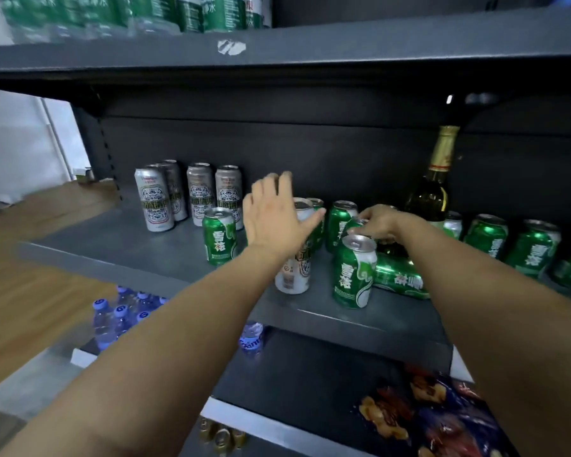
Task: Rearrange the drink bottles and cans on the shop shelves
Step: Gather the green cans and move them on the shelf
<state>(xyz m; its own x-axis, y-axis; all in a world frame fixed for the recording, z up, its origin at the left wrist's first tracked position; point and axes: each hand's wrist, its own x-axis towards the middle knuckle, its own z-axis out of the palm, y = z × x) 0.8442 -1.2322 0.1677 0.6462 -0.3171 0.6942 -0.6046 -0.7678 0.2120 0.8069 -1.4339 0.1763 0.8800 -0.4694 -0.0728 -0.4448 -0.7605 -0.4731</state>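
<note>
Dark metal shelf (145, 245) carries the drinks, sorted by kind: one wine bottle (431, 192) at the back, five silver cans, about nine green ones (one lies fallen). Left hand (271, 219) hovers, fingers spread, before a silver can (294, 272); right hand (378, 222) pinches a green can's top (356, 224), probably to move it.

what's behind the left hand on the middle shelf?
A tall white can stands behind the left hand; only its rim and lower body show. A green can peeks out behind it. The hand covers the white can's label.
</note>
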